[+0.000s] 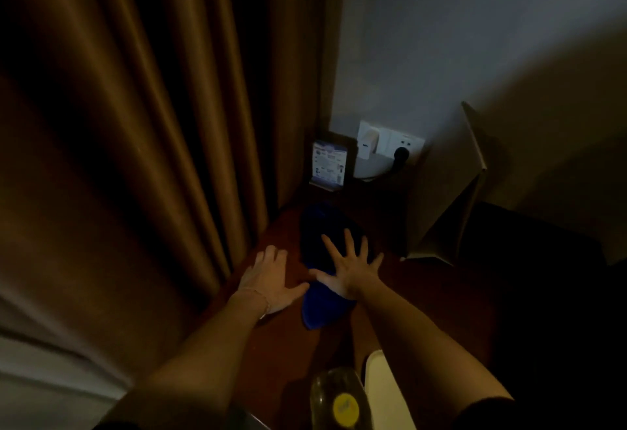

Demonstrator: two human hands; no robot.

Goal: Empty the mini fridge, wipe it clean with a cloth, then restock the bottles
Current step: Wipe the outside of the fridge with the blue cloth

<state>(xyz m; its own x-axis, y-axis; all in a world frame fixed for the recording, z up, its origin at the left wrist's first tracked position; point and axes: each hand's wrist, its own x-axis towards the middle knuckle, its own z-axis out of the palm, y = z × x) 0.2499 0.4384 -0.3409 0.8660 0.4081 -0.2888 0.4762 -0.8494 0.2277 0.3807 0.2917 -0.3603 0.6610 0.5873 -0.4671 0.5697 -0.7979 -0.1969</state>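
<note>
Brown curtain hangs in heavy folds along the left edge of the tabletop, a dark reddish wood surface running back to the wall. Lighting is poor; detail is limited. No mini fridge in view.

A paper bag stands upright near the far right of the tabletop, just under the wall socket. A small card stand sits at the far left corner.

Blue cloth lies bunched in the middle of the tabletop, its far part lost in shadow. Right hand is spread wide, fingers straight, palm flat down on the cloth; it grips nothing. Left hand lies open and flat on the bare wood just left of the cloth, thumb reaching toward its edge, holding nothing.

One bottle with a yellow cap stands at the near edge, beside a pale object I cannot identify.

Judgement: the step is taking up the cloth for wiping. To do it well, gather the loose folds under the right palm into a firm pad, close the fingers round the bulk, and lift clear without dragging toward the bottle at the near edge.
</note>
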